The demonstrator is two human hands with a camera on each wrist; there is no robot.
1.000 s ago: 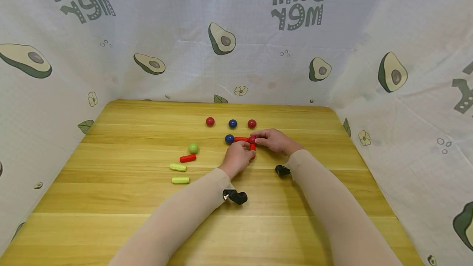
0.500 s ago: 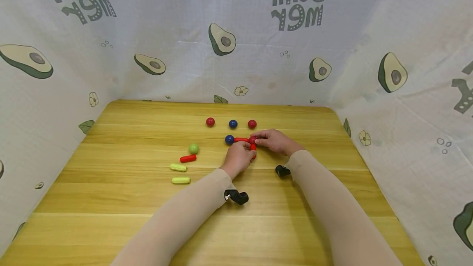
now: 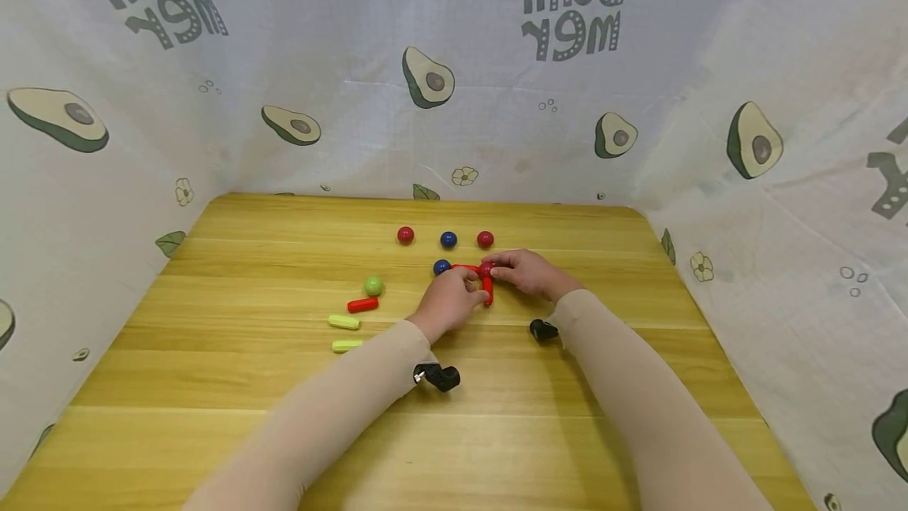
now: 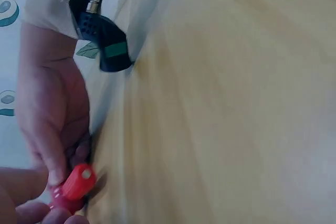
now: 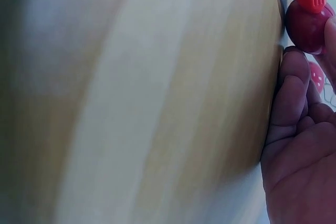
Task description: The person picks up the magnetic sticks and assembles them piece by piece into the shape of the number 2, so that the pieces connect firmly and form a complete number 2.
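Right hand (image 3: 528, 270) has its fingers pinching the dark red ball (image 5: 304, 31) on the worktop (image 3: 511, 432), while the left hand (image 3: 445, 302) has its fingers loosely parted beside the near red stick (image 3: 488, 292). Personally I'd pin that ball steady and push the stick dead straight if it needs seating, since a sideways nudge could twist the joint.

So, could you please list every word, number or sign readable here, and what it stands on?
"Sum mer", mirrored, on the white cloth, head view's upper left.
"Sum mer", mirrored, same cloth, right of centre.
Partial lettering, picture's right edge: cut off.
Balls and rods: none readable.
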